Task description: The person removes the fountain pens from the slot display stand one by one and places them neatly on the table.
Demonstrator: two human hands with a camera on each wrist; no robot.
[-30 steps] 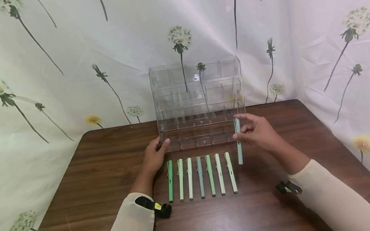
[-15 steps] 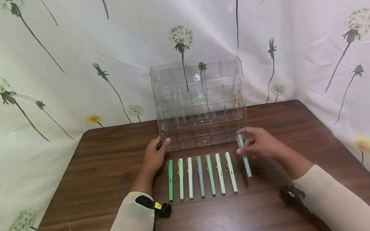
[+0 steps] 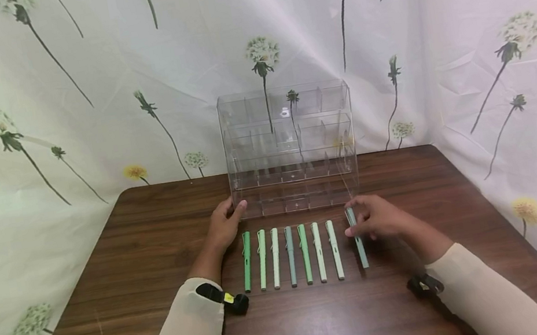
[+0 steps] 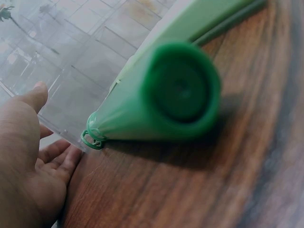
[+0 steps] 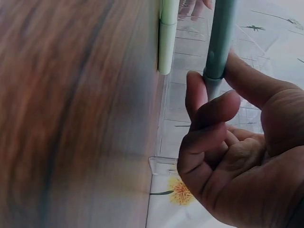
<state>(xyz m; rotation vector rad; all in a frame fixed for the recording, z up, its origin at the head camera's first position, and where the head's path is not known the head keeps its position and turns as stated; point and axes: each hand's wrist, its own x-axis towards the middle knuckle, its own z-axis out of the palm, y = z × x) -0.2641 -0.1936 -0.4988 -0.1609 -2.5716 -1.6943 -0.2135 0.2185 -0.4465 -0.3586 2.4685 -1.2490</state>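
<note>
My right hand [image 3: 379, 217] pinches a grey-teal pen [image 3: 361, 252] by its cap end, at the right of a row of pens. In the right wrist view, that pen [image 5: 222, 38] sits between thumb and fingers. My left hand [image 3: 225, 224] holds the lower left corner of a clear tiered organizer [image 3: 294, 181], thumb in front. The left wrist view has the hand [image 4: 38, 166] at the organizer's edge, near the dark green pen [image 4: 128, 109]. The row runs from the dark green pen [image 3: 247, 264] to a pale green pen [image 3: 335, 250], clips upward.
The pens lie on a brown wood-grain table [image 3: 305, 331], just before the organizer. Behind hangs a white cloth [image 3: 164, 43] printed with dandelions. Each forearm wears a black camera strap, the left one [image 3: 237, 304] near the row's left end.
The right hand has brought the grey-teal pen down and toward me, from in front of the organizer to beside the row's right end. The left hand stays at the organizer's corner.
</note>
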